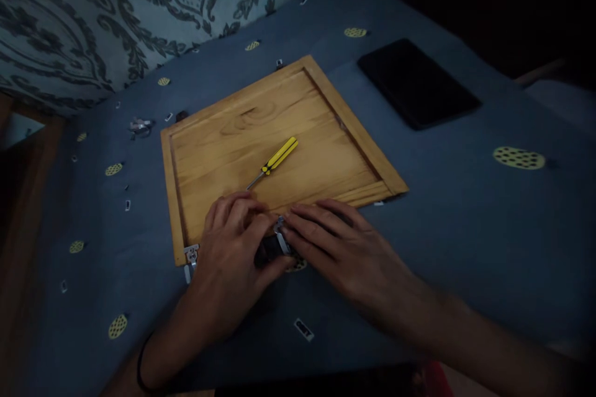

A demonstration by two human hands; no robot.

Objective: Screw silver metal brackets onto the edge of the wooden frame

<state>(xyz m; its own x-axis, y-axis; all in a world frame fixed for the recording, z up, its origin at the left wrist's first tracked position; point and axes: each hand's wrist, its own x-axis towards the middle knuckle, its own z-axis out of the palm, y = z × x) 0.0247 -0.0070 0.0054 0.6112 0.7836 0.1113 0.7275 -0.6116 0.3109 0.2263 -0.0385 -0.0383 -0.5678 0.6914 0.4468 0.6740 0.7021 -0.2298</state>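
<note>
A framed wooden panel (223, 155) lies flat in front of me. At its near edge, a small metal hinge (282, 240) sits between my two hands. My left hand (230, 260) has curled fingers over the panel's edge and its thumb under the hinge, gripping around it; a dark patch beside the metal is hard to make out. From the other side, my right hand (338, 245) pinches the hinge with its fingertips, fingers close together. A yellow-handled screwdriver (280, 155) rests on the panel, its tip near my left fingers. Another hinge (191, 255) is at the panel's near left corner.
Loose metal hardware (140, 127) lies on the patterned blue tablecloth (465, 248) left of the panel. A black flat tablet-like object (416, 84) lies at the right. Patterned fabric or wallpaper (153, 6) borders the table's far side.
</note>
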